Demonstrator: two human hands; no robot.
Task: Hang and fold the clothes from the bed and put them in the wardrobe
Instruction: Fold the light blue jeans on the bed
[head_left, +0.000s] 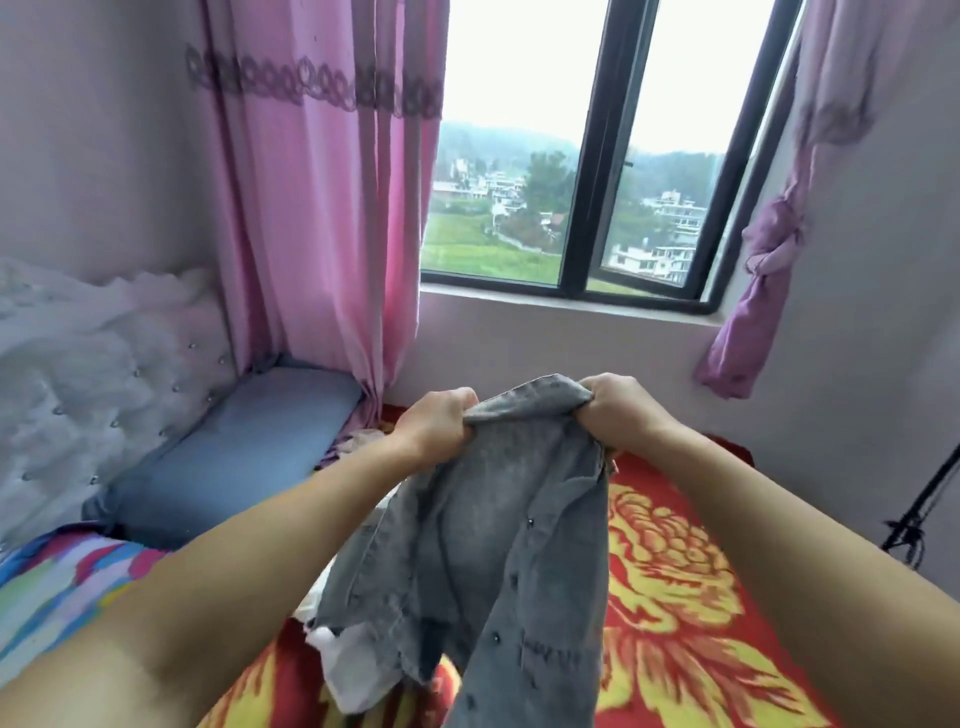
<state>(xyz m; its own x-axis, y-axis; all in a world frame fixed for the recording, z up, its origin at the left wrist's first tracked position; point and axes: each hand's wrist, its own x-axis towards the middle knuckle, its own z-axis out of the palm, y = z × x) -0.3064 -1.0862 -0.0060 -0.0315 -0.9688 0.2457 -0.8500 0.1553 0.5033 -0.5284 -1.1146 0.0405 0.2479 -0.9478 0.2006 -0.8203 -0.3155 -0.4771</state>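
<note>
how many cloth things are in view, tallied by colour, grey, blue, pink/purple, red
grey: 1, the denim jacket gripped by the left hand and right hand
blue: 1, the pillow
pink/purple: 2, the hanging curtain and the knotted curtain
red: 1, the flowered blanket
total: 5

A grey denim jacket (498, 519), stone-washed, matt and coarse in weave, carries small dull metal studs down its front. Beneath it lies a plush bed blanket (675, 597) in red with yellow flowers, its pile soft and faintly fuzzy. The blue pillow (234, 457) is of smooth matt cloth. A white tufted headboard (78, 374) shows shiny button studs. Pink curtains (322, 208) hang in thin, lightly lustrous fabric beside a window frame (597, 156) of dark, smooth-finished metal or plastic.
</note>
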